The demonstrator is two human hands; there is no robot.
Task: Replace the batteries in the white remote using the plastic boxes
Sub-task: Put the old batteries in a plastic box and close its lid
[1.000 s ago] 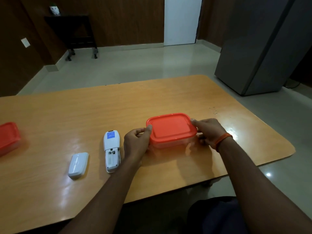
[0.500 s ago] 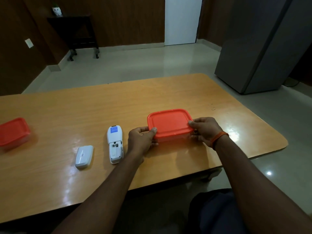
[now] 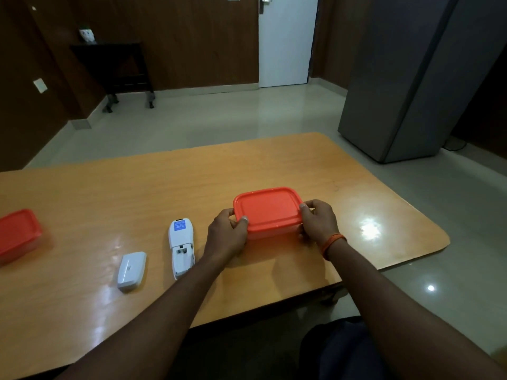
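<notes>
At 9 o'clock a second red-lidded box (image 3: 17, 235) is cut off by the frame edge. What the red-lidded plastic box (image 3: 268, 211) holds is hidden. The left hand (image 3: 226, 234) and right hand (image 3: 318, 219) grasp its ends. The white remote (image 3: 181, 246), compartment open, lies at its 9 o'clock, its battery cover (image 3: 131, 270) beyond.

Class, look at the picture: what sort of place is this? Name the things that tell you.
Probably a room in a home or small office: a long wooden table, wood-panelled walls, a white door and a tall grey fridge or cabinet on a tiled floor.
</notes>
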